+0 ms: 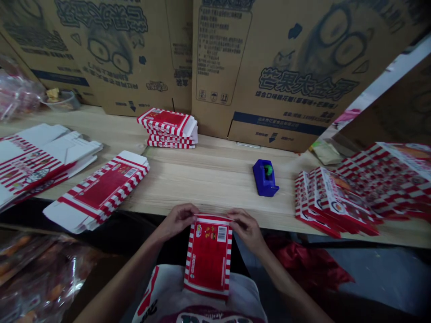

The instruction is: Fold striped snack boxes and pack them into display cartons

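A red box with red-and-white striped edges (pixel 209 258) is held at the table's front edge, its lower end against my shirt. A barcode and small food pictures show on its upper face. At the box's upper left corner, my left hand (pixel 182 220) is closed with the fingertips pinching the edge. My right hand (pixel 245 225) grips the upper right corner in the same way. Beyond the hands to the right, a blue tape dispenser (pixel 265 178) with a green core stands on the table.
Flat striped cartons (pixel 104 188) overhang the table edge at left, beside white-and-red cartons (pixel 37 157). A small stack of striped boxes (pixel 170 128) sits at the back. Several filled boxes (pixel 336 197) stand at right. Large cardboard cartons (pixel 222 67) wall off the back.
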The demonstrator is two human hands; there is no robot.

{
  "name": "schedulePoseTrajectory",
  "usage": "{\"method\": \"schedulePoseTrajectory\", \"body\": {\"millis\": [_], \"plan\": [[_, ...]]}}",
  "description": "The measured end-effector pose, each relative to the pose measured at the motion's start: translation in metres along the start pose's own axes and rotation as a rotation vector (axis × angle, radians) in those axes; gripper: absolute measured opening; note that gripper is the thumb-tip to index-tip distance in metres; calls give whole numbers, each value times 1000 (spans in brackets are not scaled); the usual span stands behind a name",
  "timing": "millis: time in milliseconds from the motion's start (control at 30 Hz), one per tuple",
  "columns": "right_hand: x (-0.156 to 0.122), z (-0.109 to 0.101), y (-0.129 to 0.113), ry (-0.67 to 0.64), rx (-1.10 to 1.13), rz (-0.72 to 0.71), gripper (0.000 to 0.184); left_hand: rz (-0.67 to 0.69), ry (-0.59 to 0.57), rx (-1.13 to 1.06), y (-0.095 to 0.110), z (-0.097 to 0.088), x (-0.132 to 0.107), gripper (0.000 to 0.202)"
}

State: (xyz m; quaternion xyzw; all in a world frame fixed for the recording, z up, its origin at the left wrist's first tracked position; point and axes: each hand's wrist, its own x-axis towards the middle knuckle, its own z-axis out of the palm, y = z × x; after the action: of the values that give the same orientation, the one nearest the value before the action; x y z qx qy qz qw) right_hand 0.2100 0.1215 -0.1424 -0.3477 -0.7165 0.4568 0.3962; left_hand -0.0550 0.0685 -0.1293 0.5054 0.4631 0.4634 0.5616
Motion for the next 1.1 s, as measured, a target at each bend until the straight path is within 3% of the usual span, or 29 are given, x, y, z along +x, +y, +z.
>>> {"method": "schedulePoseTrajectory", "body": {"millis": [133,333,467,600,733,900,1000,1033,1100], "plan": [[-3,4,-15,2,-69,9,12,-43,17,109,6,2,-6,24],[15,2,-36,-22,-38,248,23,-56,10,135,20,-2,5,26],[22,4,-40,-18,-16,285,11,-75,-50,169,19,-7,11,20],[16,6,-32,-22,14,223,14,-18,-74,274,18,-7,9,20],[1,10,-27,0,-15,52,13,32,-86,302,18,0,1,21],[-16,18,-23,64,-61,-59,7,156,-30,488,7,8,-2,20],[-10,2,-16,12,-60,-41,11,234,20,495,-4,8,0,18],[-4,-10,-12,57,-72,-32,15,237,37,466,-6,9,0,16],[15,-43,-3,311,-137,23,23,209,73,360,-11,11,-1,15]]}}
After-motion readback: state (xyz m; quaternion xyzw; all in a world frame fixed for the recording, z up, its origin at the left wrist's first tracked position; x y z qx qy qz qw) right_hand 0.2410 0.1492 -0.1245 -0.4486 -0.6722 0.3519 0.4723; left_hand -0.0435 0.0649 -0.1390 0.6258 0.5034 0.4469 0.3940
